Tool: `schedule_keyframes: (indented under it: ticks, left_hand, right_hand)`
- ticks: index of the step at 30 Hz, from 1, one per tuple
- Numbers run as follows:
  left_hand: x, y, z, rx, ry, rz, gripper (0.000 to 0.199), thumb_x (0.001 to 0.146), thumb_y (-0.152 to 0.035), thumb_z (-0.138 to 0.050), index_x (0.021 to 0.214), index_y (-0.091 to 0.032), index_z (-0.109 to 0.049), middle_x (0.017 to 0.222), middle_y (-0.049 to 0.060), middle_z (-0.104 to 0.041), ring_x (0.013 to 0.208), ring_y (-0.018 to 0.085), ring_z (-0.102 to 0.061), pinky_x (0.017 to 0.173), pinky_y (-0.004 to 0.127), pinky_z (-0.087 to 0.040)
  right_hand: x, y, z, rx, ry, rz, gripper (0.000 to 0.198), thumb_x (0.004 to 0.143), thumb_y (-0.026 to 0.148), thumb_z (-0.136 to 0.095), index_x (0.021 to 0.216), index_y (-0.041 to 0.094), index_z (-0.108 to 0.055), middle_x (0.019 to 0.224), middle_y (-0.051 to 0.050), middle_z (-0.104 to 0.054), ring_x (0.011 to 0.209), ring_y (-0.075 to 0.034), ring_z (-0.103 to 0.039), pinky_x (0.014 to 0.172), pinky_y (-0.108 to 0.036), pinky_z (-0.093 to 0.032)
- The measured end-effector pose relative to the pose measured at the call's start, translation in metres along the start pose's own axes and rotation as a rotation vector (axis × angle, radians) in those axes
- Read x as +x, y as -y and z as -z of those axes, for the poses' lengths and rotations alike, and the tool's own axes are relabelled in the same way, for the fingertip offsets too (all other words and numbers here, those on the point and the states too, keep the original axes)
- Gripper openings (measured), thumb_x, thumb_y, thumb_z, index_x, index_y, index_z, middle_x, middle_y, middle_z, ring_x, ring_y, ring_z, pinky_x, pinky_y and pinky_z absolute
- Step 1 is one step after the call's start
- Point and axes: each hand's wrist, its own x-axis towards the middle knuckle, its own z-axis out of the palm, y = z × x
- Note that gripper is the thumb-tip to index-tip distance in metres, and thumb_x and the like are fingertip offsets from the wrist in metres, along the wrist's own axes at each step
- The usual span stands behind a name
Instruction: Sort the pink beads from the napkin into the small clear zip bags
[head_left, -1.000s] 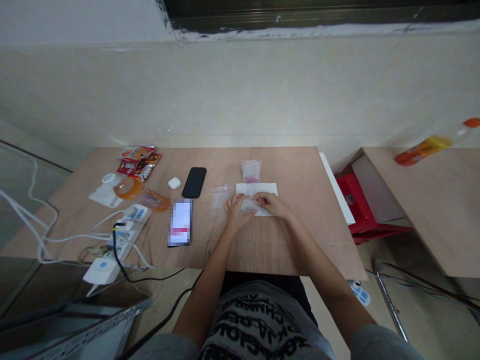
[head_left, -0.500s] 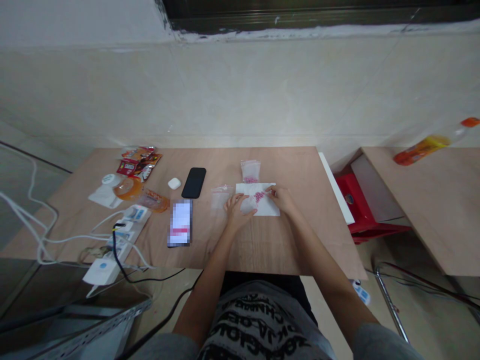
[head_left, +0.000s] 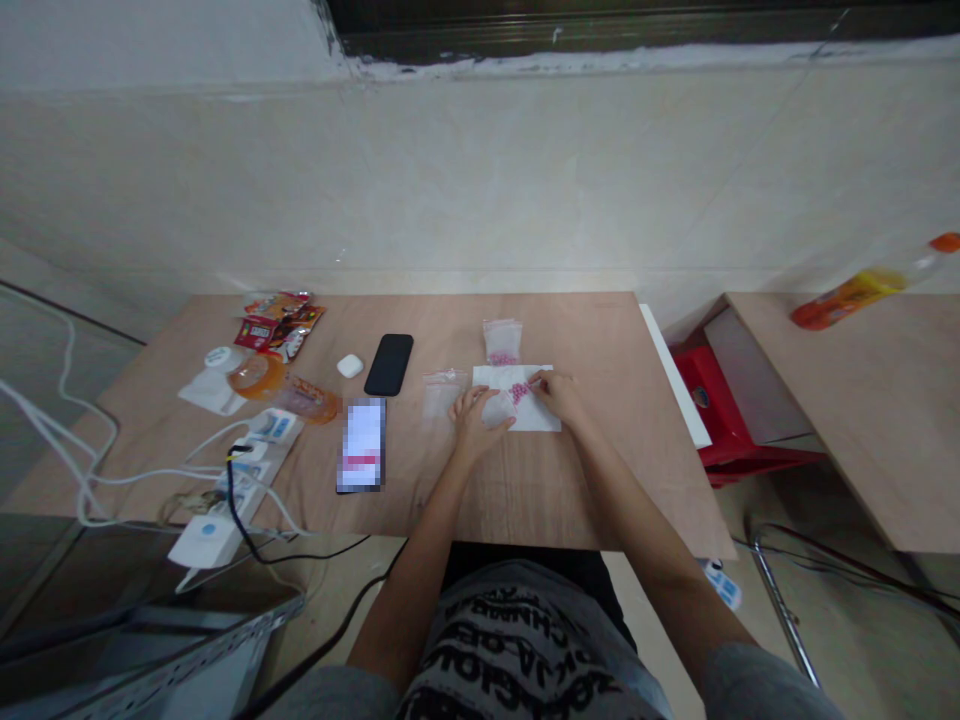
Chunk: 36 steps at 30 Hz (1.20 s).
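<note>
A white sheet of paper [head_left: 546,418] lies on the table, with a small heap of pink beads [head_left: 519,392] on it. My left hand [head_left: 474,418] rests at the paper's left side, thumb and fingers curved around a small translucent bag [head_left: 498,408] whose mouth faces the beads. From the right, my right hand [head_left: 557,392] touches the heap with its fingertips pinched together; what lies between them is too small to make out. Behind the paper stands a zip bag [head_left: 502,342] with pink beads at its bottom. Another clear zip bag [head_left: 441,396] lies flat beside my left hand.
Left of my hands are a black phone [head_left: 389,364], a lit phone [head_left: 361,446], a white case [head_left: 349,366], an orange drink bottle [head_left: 285,388], snack wrappers [head_left: 279,326] and a power strip [head_left: 238,487] with cables. A red stool [head_left: 709,410] stands beyond the table's right edge.
My right hand's fingertips have shifted slightly left and down toward the pink beads. My left hand keeps its place on the translucent bag.
</note>
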Motion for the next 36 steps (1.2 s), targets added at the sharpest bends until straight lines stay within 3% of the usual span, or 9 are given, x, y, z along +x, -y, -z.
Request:
schedule_keyframes:
  ticks: [22, 32, 36]
  left_hand:
    - [-0.001, -0.006, 0.003, 0.043, 0.021, 0.031, 0.054, 0.062, -0.04, -0.083, 0.112, -0.029, -0.065, 0.127, 0.007, -0.06, 0.117, 0.031, -0.051, 0.104, 0.05, -0.031]
    - [-0.001, -0.008, 0.004, -0.034, -0.011, 0.058, 0.053, 0.065, -0.037, -0.081, 0.113, -0.028, -0.06, 0.121, 0.007, -0.063, 0.116, 0.03, -0.054, 0.105, 0.051, -0.031]
    - [-0.005, -0.013, 0.002, -0.196, -0.037, 0.062, 0.057, 0.066, -0.029, -0.08, 0.117, -0.026, -0.055, 0.112, 0.006, -0.064, 0.104, 0.025, -0.06, 0.101, 0.048, -0.038]
  right_hand:
    - [-0.002, 0.0, 0.004, 0.015, 0.016, -0.037, 0.016, 0.089, 0.031, -0.06, 0.098, 0.021, -0.07, 0.074, -0.002, -0.068, 0.067, -0.015, -0.059, 0.073, -0.029, -0.039]
    - [-0.013, -0.004, 0.004, 0.052, -0.015, -0.027, 0.013, 0.086, 0.026, -0.06, 0.095, 0.022, -0.07, 0.076, -0.002, -0.068, 0.069, -0.015, -0.061, 0.07, -0.027, -0.041]
    - [-0.016, -0.005, 0.003, 0.116, -0.035, -0.014, 0.015, 0.086, 0.028, -0.059, 0.095, 0.021, -0.069, 0.075, -0.002, -0.067, 0.067, -0.014, -0.059, 0.066, -0.026, -0.041]
